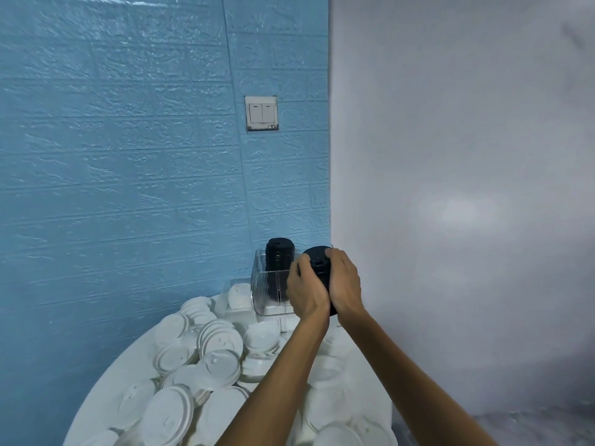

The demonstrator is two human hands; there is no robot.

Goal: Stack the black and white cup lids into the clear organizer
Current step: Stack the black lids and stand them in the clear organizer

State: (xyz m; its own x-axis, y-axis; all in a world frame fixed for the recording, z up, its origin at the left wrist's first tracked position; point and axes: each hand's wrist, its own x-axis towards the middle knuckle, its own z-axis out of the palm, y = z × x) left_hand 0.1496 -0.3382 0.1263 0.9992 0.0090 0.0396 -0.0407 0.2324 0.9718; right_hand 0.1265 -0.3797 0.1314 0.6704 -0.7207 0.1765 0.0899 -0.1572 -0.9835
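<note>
Blue brick wall (128,156) on the left, plain grey wall (467,156) on the right, light switch (261,113) up in the middle. Round white table (119,375) down below, heaped with loose white lids (222,349).

Clear organizer (269,294) at the far side of the table, near the corner. One stack of black lids (279,254) already standing up in its left slot, poking out above the rim.

Step in hand, by the look of it: bringing a second black stack (318,265) to the organizer. Left hand (304,289) and right hand (344,281) wrapped round it from both sides, fingers curled, squeezing it together. Grip tight on the stack, not spread.

Held stack just to the right of the standing one, in the air, over the right part of the organizer. Long line of the stack running from near the wrists up and away toward the wall. Leaning, not straight up. Round top face turned up and back toward the camera. Bottom end hidden behind the hands.

Next move probably needs: tip the stack straight, line it up over the free slot on the right, then lower it in slowly with both hands so no lids slip out. White lids not yet done.
</note>
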